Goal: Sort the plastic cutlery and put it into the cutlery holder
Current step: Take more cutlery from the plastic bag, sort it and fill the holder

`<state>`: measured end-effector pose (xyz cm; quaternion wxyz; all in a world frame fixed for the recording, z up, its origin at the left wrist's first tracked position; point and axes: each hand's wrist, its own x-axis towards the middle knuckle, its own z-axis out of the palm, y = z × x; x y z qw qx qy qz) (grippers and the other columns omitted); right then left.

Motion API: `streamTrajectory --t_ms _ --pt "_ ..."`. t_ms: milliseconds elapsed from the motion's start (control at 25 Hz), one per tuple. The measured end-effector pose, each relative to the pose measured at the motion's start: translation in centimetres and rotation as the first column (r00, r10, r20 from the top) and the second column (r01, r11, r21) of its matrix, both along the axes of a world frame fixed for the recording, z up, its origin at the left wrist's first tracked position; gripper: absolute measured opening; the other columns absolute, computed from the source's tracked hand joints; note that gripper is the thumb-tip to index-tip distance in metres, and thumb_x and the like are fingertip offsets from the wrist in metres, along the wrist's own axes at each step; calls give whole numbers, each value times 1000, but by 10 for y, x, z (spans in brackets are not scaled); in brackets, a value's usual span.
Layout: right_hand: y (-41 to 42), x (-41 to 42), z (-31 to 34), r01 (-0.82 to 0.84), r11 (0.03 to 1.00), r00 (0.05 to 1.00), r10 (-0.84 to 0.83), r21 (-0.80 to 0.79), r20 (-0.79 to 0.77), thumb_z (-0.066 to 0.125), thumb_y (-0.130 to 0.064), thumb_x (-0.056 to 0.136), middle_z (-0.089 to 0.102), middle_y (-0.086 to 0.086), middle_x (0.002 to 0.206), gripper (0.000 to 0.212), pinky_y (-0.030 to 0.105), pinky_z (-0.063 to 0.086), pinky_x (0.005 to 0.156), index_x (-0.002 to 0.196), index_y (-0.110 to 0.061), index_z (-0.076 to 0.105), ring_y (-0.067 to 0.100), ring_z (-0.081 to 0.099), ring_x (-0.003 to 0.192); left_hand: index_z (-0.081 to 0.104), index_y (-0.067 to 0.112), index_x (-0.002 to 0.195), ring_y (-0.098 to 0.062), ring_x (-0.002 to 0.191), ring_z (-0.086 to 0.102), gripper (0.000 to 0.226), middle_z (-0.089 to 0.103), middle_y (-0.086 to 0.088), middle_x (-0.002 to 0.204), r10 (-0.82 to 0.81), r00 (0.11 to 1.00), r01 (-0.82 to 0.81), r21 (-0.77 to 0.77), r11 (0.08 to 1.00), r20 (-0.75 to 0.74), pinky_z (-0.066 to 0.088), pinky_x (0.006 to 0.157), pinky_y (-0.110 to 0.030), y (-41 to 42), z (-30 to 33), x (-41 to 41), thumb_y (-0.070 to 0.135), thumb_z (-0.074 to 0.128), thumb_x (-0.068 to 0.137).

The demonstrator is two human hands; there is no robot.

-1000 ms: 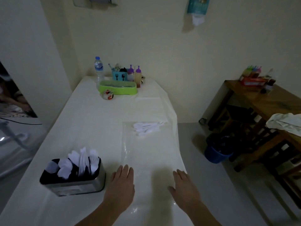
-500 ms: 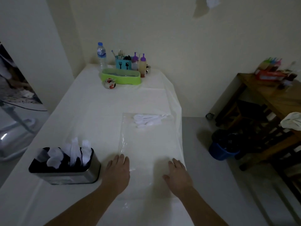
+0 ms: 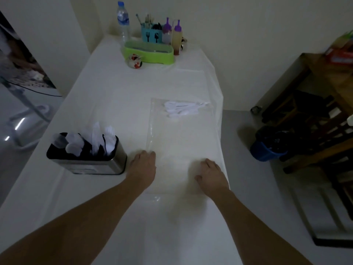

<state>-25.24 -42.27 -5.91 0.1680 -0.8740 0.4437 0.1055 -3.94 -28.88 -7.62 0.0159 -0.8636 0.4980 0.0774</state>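
Two hands lie on the near end of a clear plastic sheet [image 3: 181, 142] spread on the worktop [image 3: 114, 104]. Half a second ago both hands were flat with fingers straight; now the fingers of the left hand [image 3: 143, 167] curl down at the sheet's near-left edge, and the right hand [image 3: 212, 175] curls likewise near the worktop's right edge. Whether either hand actually pinches the film, cannot tell: fingertips are tucked under and the film is nearly invisible there. Judgement: the sheet is about to be gathered or dragged nearer, which would bring the loose pieces within reach.

Loose white cutlery [image 3: 184, 109], a small pile, rests on the far end of the sheet, well apart from both hands. Cutlery holder [image 3: 87, 153], steel with a dark inside, stands just left of the left hand and already carries white pieces upright. So the task looks partly done, one pile left.

Hard to make out: dim light; types of pieces in the pile and in the holder are not separable, holder compartments not visible. Far end of the worktop: water bottle [image 3: 123, 20], green tray [image 3: 149, 52], blue utensil pot [image 3: 151, 34], two purple-capped bottles [image 3: 172, 35]. Wooden table [image 3: 328, 77] at right is cut off by the frame edge
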Motion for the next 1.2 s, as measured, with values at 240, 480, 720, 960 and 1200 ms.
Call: streamTrajectory --t_ms 240,480,720,960,1200 --pt "-3 -1 -4 -20 996 999 23 -89 42 54 -27 93 54 2 138 33 31 45 95 124 -19 61 27 52 125 47 15 138 -34 111 54 45 54 -17 122 178 959 -216 -160 963 -222 45 95 -41 -2 5 2 14 55 94" --pt "14 4 9 -33 981 999 27 -193 -33 48 -14 92 67 2 96 21 30 49 68 99 -22 66 27 65 91 49 18 136 -33 108 55 49 48 -15 124 188 849 -324 -204 924 -494 45 94 -37 10 11 4 3 51 90" --pt "51 1 26 -100 983 992 86 -152 -97 42 -14 95 62 5 88 17 28 36 60 95 -18 59 27 63 81 41 12 141 -37 106 59 49 62 -20 111 253 804 -370 -119 921 -538 49 90 -41 32 22 12 17 51 93" --pt "115 -5 48 -89 993 995 85 -74 -58 42 -21 94 65 10 96 18 32 42 66 103 -14 55 31 64 86 54 7 117 -37 88 69 39 66 -21 113 429 526 -573 67 817 -734 57 75 -39 85 24 21 35 59 91" --pt "193 7 57 -3 995 997 11 96 -81 45 -16 88 65 17 106 25 37 51 79 112 -8 50 36 64 98 62 1 88 -28 56 66 31 71 -18 81 474 184 -744 194 640 -861 44 48 -26 170 44 21 31 67 92"
